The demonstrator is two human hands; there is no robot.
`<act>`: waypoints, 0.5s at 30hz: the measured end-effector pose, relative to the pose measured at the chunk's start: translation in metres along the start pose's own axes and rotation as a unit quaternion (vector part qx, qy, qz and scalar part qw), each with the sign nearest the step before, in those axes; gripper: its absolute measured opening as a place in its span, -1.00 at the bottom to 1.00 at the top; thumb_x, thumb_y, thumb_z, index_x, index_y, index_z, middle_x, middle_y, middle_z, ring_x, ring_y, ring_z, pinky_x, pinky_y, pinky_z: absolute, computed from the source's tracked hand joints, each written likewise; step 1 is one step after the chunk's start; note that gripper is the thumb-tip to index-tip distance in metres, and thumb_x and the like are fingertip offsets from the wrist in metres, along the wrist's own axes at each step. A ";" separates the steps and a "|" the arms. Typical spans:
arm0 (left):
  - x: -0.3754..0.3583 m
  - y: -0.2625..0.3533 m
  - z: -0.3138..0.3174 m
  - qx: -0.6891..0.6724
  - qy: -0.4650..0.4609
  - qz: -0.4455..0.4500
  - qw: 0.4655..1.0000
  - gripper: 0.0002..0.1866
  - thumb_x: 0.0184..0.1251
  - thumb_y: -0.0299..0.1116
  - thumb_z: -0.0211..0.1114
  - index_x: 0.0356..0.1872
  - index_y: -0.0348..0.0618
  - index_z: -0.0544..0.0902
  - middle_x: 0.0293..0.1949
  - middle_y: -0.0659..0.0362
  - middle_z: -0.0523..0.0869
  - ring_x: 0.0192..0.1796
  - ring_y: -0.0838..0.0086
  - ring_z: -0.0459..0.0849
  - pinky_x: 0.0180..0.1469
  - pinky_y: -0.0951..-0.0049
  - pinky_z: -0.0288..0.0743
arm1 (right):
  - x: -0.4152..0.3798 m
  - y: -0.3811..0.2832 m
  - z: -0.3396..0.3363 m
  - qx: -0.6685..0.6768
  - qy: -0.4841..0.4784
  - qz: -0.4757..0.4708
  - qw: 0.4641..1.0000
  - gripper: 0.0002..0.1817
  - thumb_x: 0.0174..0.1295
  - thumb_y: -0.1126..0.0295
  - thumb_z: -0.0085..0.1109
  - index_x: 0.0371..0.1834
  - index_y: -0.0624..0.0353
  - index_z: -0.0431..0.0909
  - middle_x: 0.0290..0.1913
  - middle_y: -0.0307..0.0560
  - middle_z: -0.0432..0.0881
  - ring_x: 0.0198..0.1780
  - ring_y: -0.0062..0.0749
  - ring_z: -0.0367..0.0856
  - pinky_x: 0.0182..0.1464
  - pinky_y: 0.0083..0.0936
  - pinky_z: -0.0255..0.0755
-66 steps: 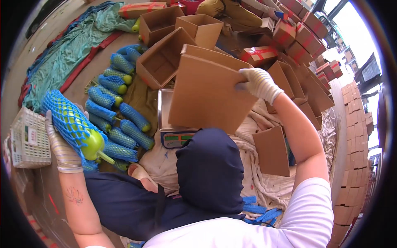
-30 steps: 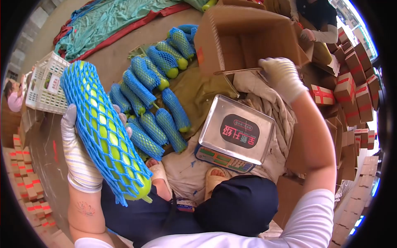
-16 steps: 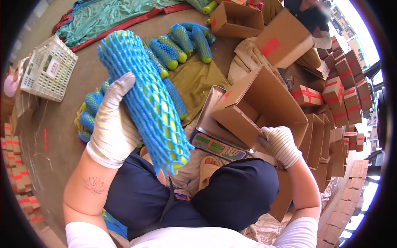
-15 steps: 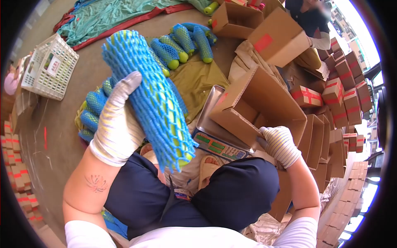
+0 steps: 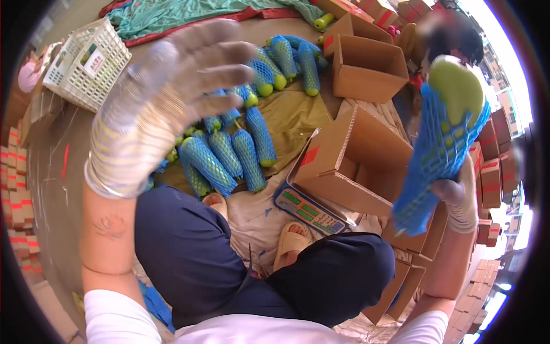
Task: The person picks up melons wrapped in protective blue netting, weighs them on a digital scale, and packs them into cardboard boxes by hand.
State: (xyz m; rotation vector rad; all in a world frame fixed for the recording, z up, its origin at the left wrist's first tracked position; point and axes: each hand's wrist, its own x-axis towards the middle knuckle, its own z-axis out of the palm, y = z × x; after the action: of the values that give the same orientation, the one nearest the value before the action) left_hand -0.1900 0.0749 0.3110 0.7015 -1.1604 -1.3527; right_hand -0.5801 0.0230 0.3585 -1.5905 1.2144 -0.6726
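Note:
My left hand [image 5: 154,109], in a striped, dirty-fingered glove, is raised at the left with its fingers spread and nothing in it. My right hand [image 5: 461,198], also gloved, grips a long green gourd [image 5: 458,92] in a blue foam net. The gourd is held up at the right, its rounded bare end on top and the net bunched below. Between my hands an open cardboard box [image 5: 326,186] rests on a digital scale [image 5: 306,213]; neither hand touches it. Several netted gourds [image 5: 209,163] lie on the brown cloth [image 5: 292,123] beyond my knees, partly hidden by my left hand.
A white plastic crate [image 5: 91,69] stands at the upper left. Another open carton [image 5: 366,77] is beyond the scale, and a person [image 5: 455,37] is at the upper right. Red-taped cartons [image 5: 492,137] are stacked along the right. A green tarp [image 5: 189,17] lies at the back.
The gourd held in my left hand has passed to my right hand and over to the right. My left hand has opened and risen. My right hand has let go of the box edge.

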 end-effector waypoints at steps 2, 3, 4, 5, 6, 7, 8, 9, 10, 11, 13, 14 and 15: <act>-0.005 -0.014 -0.052 0.024 0.088 -0.005 0.996 -0.41 0.53 -0.07 0.03 0.37 -0.34 0.32 0.19 -0.05 0.58 0.22 0.24 0.60 0.25 0.23 0.52 | 0.012 0.006 -0.018 -0.083 0.031 0.025 0.996 -0.17 -0.28 0.31 0.37 0.22 0.31 0.43 -0.07 -0.05 0.66 -0.09 -0.35 0.66 0.05 -0.42 0.53; -0.010 -0.029 -0.073 0.067 0.148 -0.017 0.987 -0.47 0.54 -0.12 0.04 0.33 -0.31 0.39 0.13 0.01 0.64 0.15 0.30 0.65 0.20 0.26 0.55 | 0.019 0.011 -0.025 -0.169 0.071 0.051 0.982 -0.20 -0.31 0.30 0.36 0.19 0.27 0.47 -0.13 -0.02 0.69 -0.15 -0.30 0.69 0.01 -0.41 0.55; -0.015 -0.055 -0.096 0.062 0.177 -0.078 0.979 -0.53 0.54 -0.15 0.06 0.28 -0.27 0.45 0.07 0.07 0.67 0.09 0.36 0.67 0.15 0.31 0.57 | 0.029 0.022 -0.030 -0.342 -0.037 0.069 0.937 -0.25 -0.30 0.28 0.35 0.14 0.23 0.50 -0.18 0.04 0.69 -0.17 -0.21 0.70 0.00 -0.38 0.56; -0.015 -0.086 -0.125 0.056 0.211 -0.136 0.966 -0.58 0.54 -0.17 0.08 0.23 -0.23 0.50 0.02 0.14 0.70 0.03 0.42 0.69 0.09 0.36 0.59 | 0.055 0.040 -0.026 -0.502 -0.146 0.077 0.849 -0.30 -0.29 0.27 0.35 0.10 0.20 0.54 -0.24 0.11 0.70 -0.19 -0.12 0.71 -0.02 -0.36 0.56; -0.013 -0.110 -0.142 0.034 0.209 -0.183 0.960 -0.62 0.51 -0.18 0.14 0.19 -0.19 0.54 -0.02 0.17 0.72 -0.04 0.45 0.71 0.04 0.39 0.59 | 0.069 0.056 -0.016 -0.557 -0.210 0.110 0.796 -0.33 -0.27 0.22 0.37 0.04 0.21 0.56 -0.28 0.21 0.68 -0.16 0.00 0.70 -0.02 -0.28 0.55; -0.007 -0.131 -0.148 0.080 0.222 -0.219 0.947 -0.64 0.49 -0.19 0.18 0.17 -0.14 0.56 -0.04 0.20 0.72 -0.04 0.49 0.70 0.04 0.42 0.57 | 0.082 0.074 -0.002 -0.585 -0.257 0.146 0.755 -0.30 -0.26 0.16 0.42 0.07 0.19 0.57 -0.22 0.21 0.70 -0.13 0.05 0.70 -0.02 -0.23 0.55; -0.002 -0.154 -0.161 0.119 0.216 -0.242 0.938 -0.63 0.46 -0.18 0.21 0.18 -0.10 0.54 -0.01 0.21 0.70 -0.02 0.52 0.67 0.02 0.46 0.54 | 0.092 0.110 -0.001 -0.588 -0.299 0.142 0.738 -0.26 -0.24 0.09 0.45 0.11 0.16 0.56 -0.21 0.21 0.71 -0.13 0.07 0.70 0.00 -0.23 0.54; 0.004 -0.180 -0.177 0.152 0.217 -0.272 0.925 -0.61 0.45 -0.18 0.22 0.20 -0.09 0.52 0.03 0.21 0.67 0.03 0.55 0.63 0.06 0.45 0.50 | 0.104 0.132 0.012 -0.585 -0.350 0.167 0.712 -0.25 -0.19 0.05 0.43 0.14 0.15 0.54 -0.21 0.22 0.71 -0.11 0.07 0.70 0.03 -0.24 0.54; 0.012 -0.197 -0.180 0.195 0.221 -0.277 0.915 -0.56 0.44 -0.19 0.23 0.25 -0.14 0.47 0.10 0.15 0.64 0.12 0.48 0.59 0.13 0.38 0.46 | 0.111 0.161 0.019 -0.584 -0.389 0.155 0.695 -0.22 -0.16 0.01 0.41 0.19 0.15 0.51 -0.15 0.24 0.70 -0.07 0.07 0.68 0.07 -0.24 0.52; 0.017 -0.219 -0.193 0.223 0.229 -0.275 0.907 -0.51 0.43 -0.20 0.24 0.29 -0.17 0.44 0.14 0.10 0.61 0.19 0.41 0.56 0.20 0.34 0.43 | 0.117 0.180 0.026 -0.566 -0.421 0.191 0.683 -0.22 -0.13 0.00 0.39 0.22 0.13 0.51 -0.05 0.23 0.69 -0.03 0.08 0.67 0.09 -0.23 0.51; 0.025 -0.268 -0.222 0.265 0.243 -0.279 0.891 -0.43 0.41 -0.22 0.26 0.35 -0.22 0.36 0.23 0.00 0.56 0.30 0.28 0.49 0.32 0.29 0.36 | 0.102 0.287 -0.004 -0.481 -0.435 0.119 0.751 -0.22 -0.08 -0.05 0.39 0.22 0.13 0.52 0.12 0.18 0.62 0.11 0.02 0.61 0.15 -0.26 0.47; 0.032 -0.286 -0.233 0.278 0.247 -0.282 0.884 -0.39 0.41 -0.23 0.27 0.39 -0.24 0.31 0.27 -0.06 0.52 0.35 0.23 0.45 0.37 0.27 0.32 | 0.103 0.260 0.012 -0.433 -0.404 0.108 0.799 -0.25 -0.03 -0.05 0.38 0.21 0.15 0.53 0.16 0.15 0.61 0.15 -0.01 0.58 0.18 -0.28 0.46; 0.041 -0.298 -0.237 0.285 0.261 -0.289 0.876 -0.31 0.35 -0.19 0.32 0.41 -0.24 0.28 0.31 -0.17 0.45 0.38 0.14 0.42 0.44 0.25 0.23 | 0.106 0.259 0.011 -0.435 -0.412 0.114 0.793 -0.25 -0.03 -0.05 0.38 0.21 0.15 0.53 0.16 0.15 0.61 0.15 -0.01 0.58 0.18 -0.28 0.46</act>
State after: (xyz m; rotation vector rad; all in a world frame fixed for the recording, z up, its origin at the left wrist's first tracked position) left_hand -0.0888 -0.0640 -0.0312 1.8381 -0.9239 -1.1567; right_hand -0.6333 -0.0749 0.1017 -2.0553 1.0115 0.8419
